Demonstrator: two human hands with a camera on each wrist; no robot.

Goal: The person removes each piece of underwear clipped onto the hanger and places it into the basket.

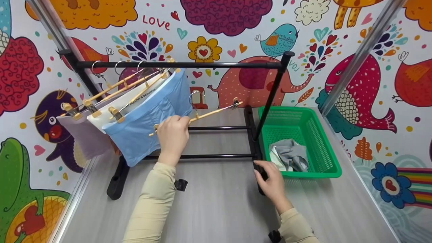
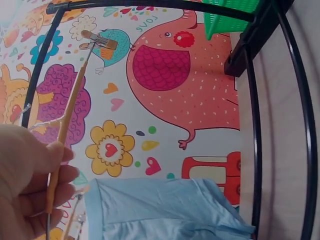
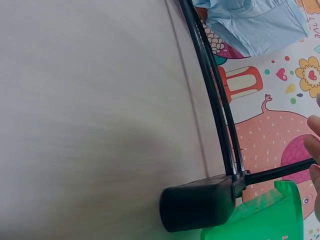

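In front of the rack, my left hand [image 1: 173,136] grips a wooden clip hanger [image 1: 211,114] with a metal hook and clips at its ends; no garment hangs from it. The left wrist view shows the fingers curled round the hanger's bar [image 2: 70,107]. Just behind this hand, light blue boxer briefs [image 1: 148,118] hang clipped on the rack. My right hand [image 1: 271,184] holds nothing, its fingers loosely extended near the green basket [image 1: 332,168]. Inside the basket lies a crumpled grey garment [image 1: 293,153] with a whitish piece beside it.
A black garment rack [image 1: 229,65] stands ahead, with two lower bars and a foot on each side. White briefs [image 1: 98,120] and mauve briefs [image 1: 82,135] hang behind the blue pair at its left end. A cartoon-printed wall [image 1: 236,44] encloses the grey floor [image 1: 216,199].
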